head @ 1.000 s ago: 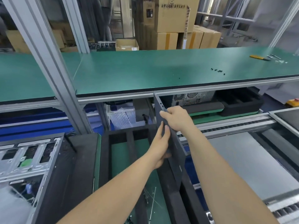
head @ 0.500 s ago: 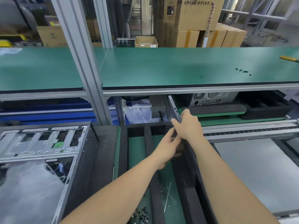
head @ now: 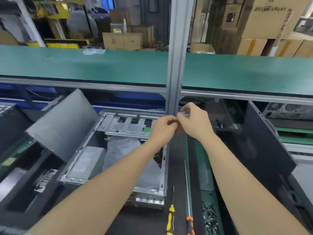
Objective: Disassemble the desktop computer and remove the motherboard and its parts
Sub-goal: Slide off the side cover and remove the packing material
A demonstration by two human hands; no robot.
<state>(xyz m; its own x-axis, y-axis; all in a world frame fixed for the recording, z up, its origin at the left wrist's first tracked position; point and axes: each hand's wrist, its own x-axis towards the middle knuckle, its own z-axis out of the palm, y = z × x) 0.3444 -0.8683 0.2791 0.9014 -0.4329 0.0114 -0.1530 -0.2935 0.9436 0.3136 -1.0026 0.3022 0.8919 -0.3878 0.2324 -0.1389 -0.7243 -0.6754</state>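
Observation:
The open desktop computer case [head: 149, 177] lies on its side on black foam, its metal drive cage [head: 128, 126] at the far end, a grey power supply [head: 86, 160] at left and a crumpled grey plastic bag [head: 122, 150] inside. My left hand [head: 162, 128] and my right hand [head: 196, 122] meet in the air above the case's far right corner, fingers curled and touching each other. Nothing shows in the left hand. Something pale blurs at the right fingertips; I cannot tell if it is an object. A dark side panel [head: 264, 141] stands on edge to the right, apart from both hands.
Another dark panel [head: 62, 124] leans over the case's left side. A yellow screwdriver [head: 170, 217], an orange one [head: 190, 224] and a heap of several black screws [head: 210, 216] lie at front right. An aluminium post [head: 176, 56] and a green shelf [head: 84, 68] stand just beyond my hands.
Both hands have let go of the dark side panel, which now stands at the right. The view swung left, and the hands came together over the open case.

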